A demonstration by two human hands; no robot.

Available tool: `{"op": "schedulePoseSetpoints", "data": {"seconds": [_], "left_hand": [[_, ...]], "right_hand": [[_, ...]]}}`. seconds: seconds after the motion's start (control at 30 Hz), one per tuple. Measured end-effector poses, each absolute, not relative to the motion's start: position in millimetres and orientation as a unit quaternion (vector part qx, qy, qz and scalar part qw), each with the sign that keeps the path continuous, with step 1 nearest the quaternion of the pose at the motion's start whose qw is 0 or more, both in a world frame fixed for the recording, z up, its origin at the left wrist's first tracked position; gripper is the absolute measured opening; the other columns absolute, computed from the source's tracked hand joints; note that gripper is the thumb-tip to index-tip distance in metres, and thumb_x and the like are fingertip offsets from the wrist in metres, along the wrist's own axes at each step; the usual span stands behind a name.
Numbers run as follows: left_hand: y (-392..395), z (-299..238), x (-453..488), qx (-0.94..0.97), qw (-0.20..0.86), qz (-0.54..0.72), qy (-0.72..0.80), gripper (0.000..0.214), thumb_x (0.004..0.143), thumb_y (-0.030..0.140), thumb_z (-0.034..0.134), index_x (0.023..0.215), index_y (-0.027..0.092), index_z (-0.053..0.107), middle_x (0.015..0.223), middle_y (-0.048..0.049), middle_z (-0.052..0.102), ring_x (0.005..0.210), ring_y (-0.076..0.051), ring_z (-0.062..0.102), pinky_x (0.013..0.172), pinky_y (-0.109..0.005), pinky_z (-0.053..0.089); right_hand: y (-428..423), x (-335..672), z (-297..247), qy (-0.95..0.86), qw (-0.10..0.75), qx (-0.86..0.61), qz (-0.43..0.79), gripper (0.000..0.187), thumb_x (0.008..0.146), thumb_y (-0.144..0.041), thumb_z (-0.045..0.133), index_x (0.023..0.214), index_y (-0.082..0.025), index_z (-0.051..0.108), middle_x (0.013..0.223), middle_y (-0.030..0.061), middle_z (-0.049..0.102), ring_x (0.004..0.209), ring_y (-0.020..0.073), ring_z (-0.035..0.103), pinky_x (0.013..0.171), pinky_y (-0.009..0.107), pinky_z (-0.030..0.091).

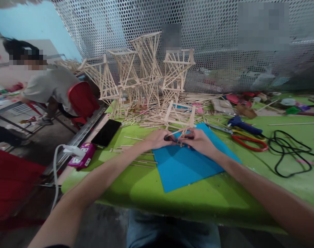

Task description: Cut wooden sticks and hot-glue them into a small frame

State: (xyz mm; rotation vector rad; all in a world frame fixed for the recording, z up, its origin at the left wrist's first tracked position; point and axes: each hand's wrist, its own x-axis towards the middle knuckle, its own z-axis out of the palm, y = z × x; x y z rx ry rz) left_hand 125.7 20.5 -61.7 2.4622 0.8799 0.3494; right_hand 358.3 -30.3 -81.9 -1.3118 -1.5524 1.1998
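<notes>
Both my hands are at the far part of a blue sheet (188,168) on the green tabletop. The fingers of my left hand (159,138) are closed by the left side of a small frame of thin wooden sticks (179,131); a small dark thing (169,137) shows there, too blurred to name. My right hand (199,140) pinches the same frame from the right, thumb and fingertips together. Just behind my fingers stands an open square of flat wooden sticks (179,122). Loose sticks (136,148) lie left of the sheet.
Tall stick towers (149,58) and a stick pile (157,115) stand at the back. To the right lie red-handled scissors (250,143), a blue glue gun (244,125) and its black cord (288,151). A phone (106,133) and purple power strip (85,156) lie left. A person (53,82) sits beyond.
</notes>
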Motion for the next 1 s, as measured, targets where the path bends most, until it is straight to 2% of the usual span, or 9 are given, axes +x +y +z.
{"op": "schedulePoseSetpoints", "data": {"seconds": [0.27, 0.43, 0.53, 0.6, 0.77, 0.87, 1.0], "left_hand": [[20.2, -64.3, 126.9, 0.895, 0.266, 0.135, 0.332, 0.027, 0.088, 0.045, 0.072, 0.103, 0.025, 0.082, 0.100, -0.0003, 0.078, 0.088, -0.019, 0.070, 0.079, -0.025, 0.050], [19.8, -64.7, 128.3, 0.884, 0.273, 0.134, 0.355, 0.031, 0.086, 0.050, 0.073, 0.104, 0.027, 0.082, 0.100, 0.0003, 0.079, 0.089, -0.019, 0.070, 0.080, -0.024, 0.051], [19.4, -63.7, 128.6, 0.883, 0.275, 0.133, 0.355, 0.029, 0.086, 0.049, 0.073, 0.103, 0.027, 0.083, 0.100, 0.0007, 0.079, 0.090, -0.019, 0.071, 0.079, -0.024, 0.050], [19.2, -63.4, 128.7, 0.884, 0.273, 0.137, 0.355, 0.028, 0.085, 0.047, 0.074, 0.103, 0.027, 0.083, 0.099, 0.0011, 0.079, 0.090, -0.019, 0.071, 0.076, -0.024, 0.049], [18.4, -63.8, 128.3, 0.878, 0.275, 0.148, 0.362, 0.030, 0.084, 0.048, 0.076, 0.101, 0.025, 0.083, 0.097, 0.0009, 0.079, 0.084, -0.018, 0.070, 0.071, -0.024, 0.046], [17.9, -63.2, 127.0, 0.879, 0.278, 0.149, 0.358, 0.029, 0.084, 0.047, 0.076, 0.101, 0.024, 0.083, 0.097, 0.0010, 0.079, 0.084, -0.018, 0.069, 0.071, -0.024, 0.046], [17.6, -61.6, 125.3, 0.884, 0.278, 0.148, 0.345, 0.029, 0.085, 0.046, 0.075, 0.103, 0.024, 0.082, 0.098, 0.0011, 0.079, 0.088, -0.018, 0.070, 0.072, -0.024, 0.046]], "right_hand": [[-31.4, 354.0, -78.8, -0.603, 0.390, -0.517, 0.465, 0.050, 0.074, -0.049, 0.085, 0.113, -0.025, 0.065, 0.086, 0.0033, 0.080, 0.051, 0.0139, 0.059, 0.043, 0.028, 0.046], [-33.5, 350.3, -74.4, -0.597, 0.395, -0.514, 0.473, 0.050, 0.074, -0.050, 0.085, 0.110, -0.025, 0.061, 0.087, 0.0042, 0.080, 0.051, 0.0145, 0.060, 0.043, 0.028, 0.045], [-34.4, 349.2, -73.7, -0.589, 0.399, -0.525, 0.467, 0.054, 0.072, -0.051, 0.086, 0.112, -0.025, 0.059, 0.090, 0.0044, 0.080, 0.049, 0.0137, 0.058, 0.041, 0.027, 0.043], [-34.6, 348.9, -73.7, -0.589, 0.399, -0.527, 0.465, 0.052, 0.071, -0.051, 0.086, 0.107, -0.024, 0.060, 0.088, 0.0037, 0.079, 0.049, 0.0128, 0.057, 0.041, 0.027, 0.042], [-34.3, 347.9, -71.3, -0.612, 0.389, -0.492, 0.482, 0.040, 0.072, -0.054, 0.084, 0.080, -0.020, 0.066, 0.069, 0.0017, 0.071, 0.059, 0.0142, 0.060, 0.055, 0.028, 0.048], [-34.2, 347.4, -68.2, -0.616, 0.387, -0.476, 0.493, 0.039, 0.072, -0.053, 0.084, 0.078, -0.018, 0.069, 0.072, 0.0025, 0.071, 0.067, 0.0160, 0.063, 0.065, 0.030, 0.051], [-34.5, 348.7, -65.0, -0.632, 0.370, -0.481, 0.482, 0.040, 0.072, -0.054, 0.083, 0.081, -0.017, 0.072, 0.073, 0.0026, 0.072, 0.067, 0.0163, 0.063, 0.067, 0.031, 0.050]]}}
